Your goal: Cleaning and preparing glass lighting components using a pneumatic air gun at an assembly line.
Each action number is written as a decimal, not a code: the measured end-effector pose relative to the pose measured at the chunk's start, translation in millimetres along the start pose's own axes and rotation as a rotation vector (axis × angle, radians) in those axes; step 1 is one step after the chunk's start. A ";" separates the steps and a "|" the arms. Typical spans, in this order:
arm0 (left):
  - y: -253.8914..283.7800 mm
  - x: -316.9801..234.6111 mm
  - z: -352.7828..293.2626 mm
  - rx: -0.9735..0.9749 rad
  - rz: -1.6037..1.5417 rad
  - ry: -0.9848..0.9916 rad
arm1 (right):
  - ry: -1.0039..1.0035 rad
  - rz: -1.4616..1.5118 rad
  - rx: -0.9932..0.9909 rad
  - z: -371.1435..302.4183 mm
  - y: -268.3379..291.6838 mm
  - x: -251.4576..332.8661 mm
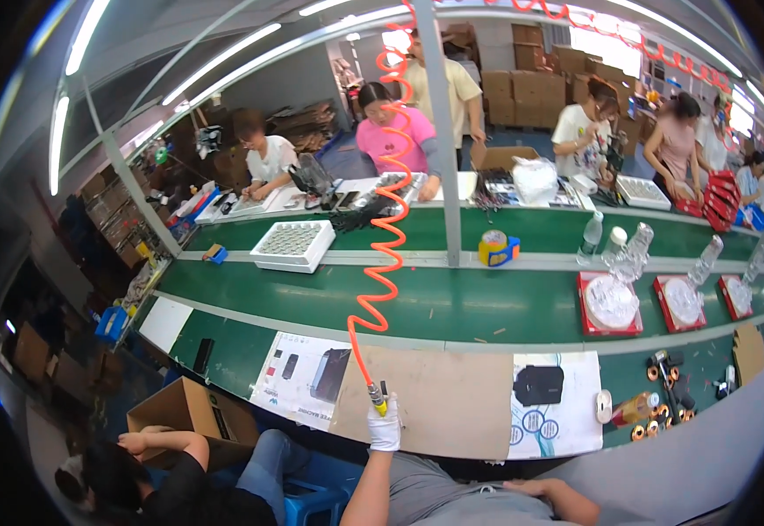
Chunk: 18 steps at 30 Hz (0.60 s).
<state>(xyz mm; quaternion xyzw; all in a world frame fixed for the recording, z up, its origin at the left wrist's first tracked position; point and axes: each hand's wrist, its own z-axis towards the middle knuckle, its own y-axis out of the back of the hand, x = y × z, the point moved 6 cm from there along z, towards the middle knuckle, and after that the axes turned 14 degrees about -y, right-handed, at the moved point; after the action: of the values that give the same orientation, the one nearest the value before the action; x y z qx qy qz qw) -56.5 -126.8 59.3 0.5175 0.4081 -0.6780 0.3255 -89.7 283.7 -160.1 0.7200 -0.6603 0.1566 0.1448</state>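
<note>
My left hand, in a white glove, is closed around a small yellow air tool. A metal coupling joins the tool to an orange coiled air hose, which hangs from above. Beneath the tool lies a flattened cardboard box, bare brown in the middle and printed at both ends. My bare right hand rests against my grey clothing at the waist, its fingers lying flat and empty.
Red boxes with plastic-wrapped round parts stand right on the green bench. A white tray, tape dispenser and bottle sit farther off. Copper-coloured rings lie near right. Several people work opposite; one person sits at my left.
</note>
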 end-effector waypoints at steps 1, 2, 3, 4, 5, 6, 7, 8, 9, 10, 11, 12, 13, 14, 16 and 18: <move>-0.2 -3.7 -0.9 0.009 0.016 -0.012 | -0.043 -0.037 -0.040 -5.9 -5.8 0.0; 0.0 -5.6 -0.9 0.016 0.030 -0.027 | -0.086 -0.078 -0.080 -18.0 -3.8 8.0; 6.8 -3.5 -1.8 0.007 0.034 -0.035 | -0.088 -0.055 -0.040 -48.2 -4.4 30.5; 5.7 -3.0 -2.4 0.023 0.037 -0.027 | -0.089 -0.037 -0.040 -62.2 -6.3 33.8; 4.1 -2.5 -1.7 -0.001 0.014 -0.038 | -0.097 0.019 -0.051 -70.7 -7.0 34.2; 3.9 -1.7 -0.8 -0.027 -0.007 -0.049 | -0.104 0.072 -0.061 -79.9 -5.7 35.8; 9.1 6.1 1.9 -0.009 0.019 -0.075 | -0.103 0.083 -0.058 -96.7 -1.3 45.7; 10.8 9.1 3.8 -0.001 0.026 -0.071 | -0.100 0.028 -0.062 -116.7 7.1 62.1; 8.9 9.7 5.3 0.015 0.028 -0.081 | -0.096 -0.022 -0.068 -134.6 13.8 75.9; 7.4 9.7 6.9 0.029 0.030 -0.093 | -0.091 -0.074 -0.075 -141.3 15.1 81.9; 6.4 7.6 6.6 0.034 0.037 -0.091 | 0.070 -0.100 -0.309 -145.3 23.2 89.4; 4.6 4.6 6.8 0.025 0.019 -0.101 | 0.185 0.057 -0.425 -153.4 32.1 92.8; 3.6 3.0 6.6 0.019 0.003 -0.114 | 0.259 0.230 -0.400 -174.0 37.6 114.3; 3.2 2.4 6.0 0.018 0.011 -0.125 | 0.337 0.397 -0.371 -189.2 47.0 131.3; 0.0 -1.2 5.6 0.002 0.033 -0.165 | 0.460 0.290 -0.586 -205.2 69.1 148.9; -4.7 -4.7 0.2 -0.018 0.035 -0.175 | 0.494 0.195 -0.701 -196.0 84.9 151.0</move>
<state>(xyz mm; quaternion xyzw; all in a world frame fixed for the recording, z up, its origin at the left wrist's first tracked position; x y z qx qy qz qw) -59.4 -124.7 64.9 0.4604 0.3750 -0.7112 0.3763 -169.1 221.1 81.2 0.5027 -0.6838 0.1035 0.5186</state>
